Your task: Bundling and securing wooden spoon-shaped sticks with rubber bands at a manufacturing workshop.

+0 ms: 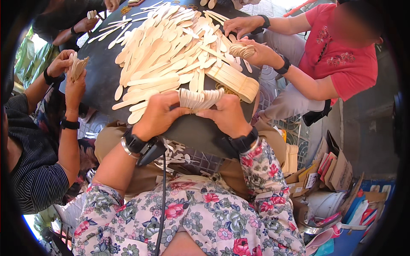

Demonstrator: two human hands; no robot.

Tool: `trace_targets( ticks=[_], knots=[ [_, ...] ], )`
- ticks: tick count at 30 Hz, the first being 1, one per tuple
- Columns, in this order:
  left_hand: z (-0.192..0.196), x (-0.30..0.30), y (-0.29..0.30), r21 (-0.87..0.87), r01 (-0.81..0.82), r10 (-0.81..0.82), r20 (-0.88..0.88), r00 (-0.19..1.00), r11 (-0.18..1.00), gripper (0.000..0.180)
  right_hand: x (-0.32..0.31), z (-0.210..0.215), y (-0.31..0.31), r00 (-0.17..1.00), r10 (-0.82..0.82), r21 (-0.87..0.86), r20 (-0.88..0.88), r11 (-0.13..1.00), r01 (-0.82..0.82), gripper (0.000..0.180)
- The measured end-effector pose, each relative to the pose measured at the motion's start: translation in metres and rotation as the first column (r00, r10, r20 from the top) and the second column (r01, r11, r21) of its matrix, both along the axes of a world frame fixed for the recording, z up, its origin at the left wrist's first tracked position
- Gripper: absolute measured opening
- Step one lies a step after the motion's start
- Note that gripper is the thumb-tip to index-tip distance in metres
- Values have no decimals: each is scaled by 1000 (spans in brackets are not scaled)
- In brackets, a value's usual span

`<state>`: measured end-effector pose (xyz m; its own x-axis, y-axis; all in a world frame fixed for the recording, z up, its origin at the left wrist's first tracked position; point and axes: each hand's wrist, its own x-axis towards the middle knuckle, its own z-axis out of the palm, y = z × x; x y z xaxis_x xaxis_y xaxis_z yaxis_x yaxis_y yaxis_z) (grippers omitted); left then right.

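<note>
- Left hand (pixel 156 112): fingers curled in, thumb pressed along the near side, closed on the left end of a row of wooden spoons (pixel 200 99).
- Right hand (pixel 230 114): fingers bent the same way, closed on the right end of that row — the two thumbs point toward each other below it.
- The row itself is packed side by side, edges up, over the near edge of the dark counter (pixel 100 96).
- Just beyond the right hand: a bundle of flat wooden sticks (pixel 234 83), with rubber bands (pixel 226 88) beside it.
- Farther in, a big loose pile of spoons (pixel 166 55) — lying every which way across the counter.
- To the right, a person in a red shirt (pixel 337 55) holds a fanned stack (pixel 242 50).
- To the left, a person in a striped top (pixel 34 153) holds another bunch (pixel 78 68).
- Lower right: cardboard pieces (pixel 339 170).
</note>
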<state>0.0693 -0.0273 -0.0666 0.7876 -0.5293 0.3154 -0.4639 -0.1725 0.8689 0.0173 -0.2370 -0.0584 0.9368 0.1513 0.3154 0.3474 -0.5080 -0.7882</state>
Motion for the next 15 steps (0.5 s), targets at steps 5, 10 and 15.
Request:
trace_targets(
  ticks=[5, 10, 15],
  knots=[
    [-11, 8, 5, -28, 46, -51, -229, 972, 999, 25, 3, 4, 4, 993, 12, 69, -115, 998, -4, 31],
    [-25, 2, -4, -104, 116, -139, -266, 954, 988, 33, -4, 10, 3, 991, -22, 27, -135, 999, 26, 29],
    [-25, -3, -7, -260, 123, -226, -417, 880, 958, 32, -3, 10, 2, 970, 18, 79, -241, 997, 2, 29]
  ],
)
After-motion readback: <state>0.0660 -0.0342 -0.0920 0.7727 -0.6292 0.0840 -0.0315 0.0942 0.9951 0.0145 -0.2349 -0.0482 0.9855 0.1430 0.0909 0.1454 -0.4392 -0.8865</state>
